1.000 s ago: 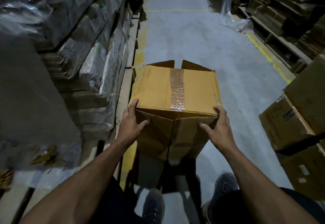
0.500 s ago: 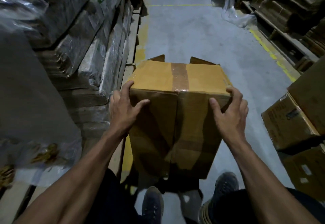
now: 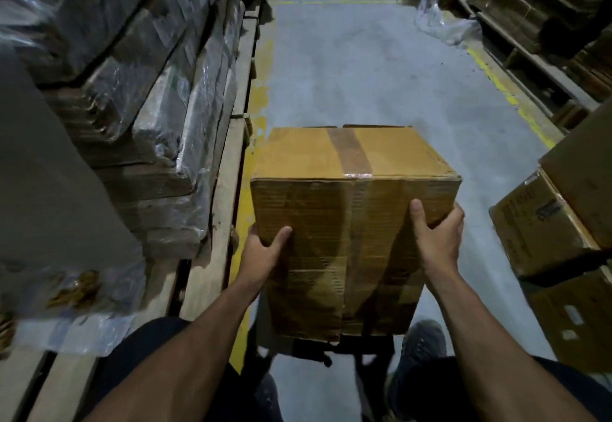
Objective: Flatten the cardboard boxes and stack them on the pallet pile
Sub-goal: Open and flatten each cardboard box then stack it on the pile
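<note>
A brown cardboard box (image 3: pixel 347 196) with a strip of clear tape down its middle seam is held in front of me above the floor. My left hand (image 3: pixel 263 249) grips its lower left edge, thumb on the near face and fingers hidden round the side. On the right edge my right hand (image 3: pixel 437 233) holds it the same way, thumb pressed on the near face. The near face is creased and its bottom edge is ragged. On my left lies the pallet pile (image 3: pixel 155 117) of flattened cardboard wrapped in plastic film.
Wooden pallet boards (image 3: pixel 228 189) run along the left beside a yellow floor line. Stacked closed boxes (image 3: pixel 563 223) stand at the right. More cardboard stacks (image 3: pixel 536 7) and loose plastic film (image 3: pixel 443 24) sit at the far right. Grey floor aisle (image 3: pixel 357 74) stretches ahead. My shoes show below.
The box has been turned so the taped face tips away from me and a side face now faces me. Both hands slid down from the upper corners to its lower sides.
</note>
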{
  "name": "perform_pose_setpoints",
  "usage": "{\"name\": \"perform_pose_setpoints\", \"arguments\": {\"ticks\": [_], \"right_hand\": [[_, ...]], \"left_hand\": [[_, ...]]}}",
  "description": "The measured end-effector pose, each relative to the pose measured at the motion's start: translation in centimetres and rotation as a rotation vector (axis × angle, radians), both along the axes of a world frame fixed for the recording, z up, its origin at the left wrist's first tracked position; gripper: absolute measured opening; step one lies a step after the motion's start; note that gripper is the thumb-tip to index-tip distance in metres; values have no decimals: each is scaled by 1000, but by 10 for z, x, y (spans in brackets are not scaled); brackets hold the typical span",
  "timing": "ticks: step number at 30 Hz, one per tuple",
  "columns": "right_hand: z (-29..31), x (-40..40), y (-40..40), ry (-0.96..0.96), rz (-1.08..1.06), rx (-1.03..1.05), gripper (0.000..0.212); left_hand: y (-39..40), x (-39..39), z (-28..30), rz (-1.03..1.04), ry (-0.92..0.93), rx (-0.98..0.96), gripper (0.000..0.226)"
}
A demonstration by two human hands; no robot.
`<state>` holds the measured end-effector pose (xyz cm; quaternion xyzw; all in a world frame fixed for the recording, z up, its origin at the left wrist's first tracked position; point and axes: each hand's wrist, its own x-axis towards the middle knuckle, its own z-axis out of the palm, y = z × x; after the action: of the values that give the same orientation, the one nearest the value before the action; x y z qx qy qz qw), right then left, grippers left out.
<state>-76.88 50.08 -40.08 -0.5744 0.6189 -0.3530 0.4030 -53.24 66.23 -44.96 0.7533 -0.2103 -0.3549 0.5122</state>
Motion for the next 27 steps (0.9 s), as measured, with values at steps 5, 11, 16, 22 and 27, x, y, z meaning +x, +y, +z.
{"name": "perform_pose_setpoints", "arguments": {"ticks": [5, 11, 16, 22, 27], "right_hand": [[-54, -19, 13, -58, 40, 269, 75], [-95, -28, 12, -51, 52, 400, 89], [-115, -34, 17, -9, 43, 492, 96], [-99, -17, 11, 242, 36, 367, 103], [-68, 2, -5, 390, 55, 319, 97]], "left_hand": [[-3, -5, -23, 63, 146, 60, 79], [4, -10, -48, 33, 163, 115, 94], [-3, -13, -53, 2, 246, 145, 83], [-23, 13, -50, 72, 31, 269, 124], [-40, 28, -29, 124, -234, 432, 96]]}}
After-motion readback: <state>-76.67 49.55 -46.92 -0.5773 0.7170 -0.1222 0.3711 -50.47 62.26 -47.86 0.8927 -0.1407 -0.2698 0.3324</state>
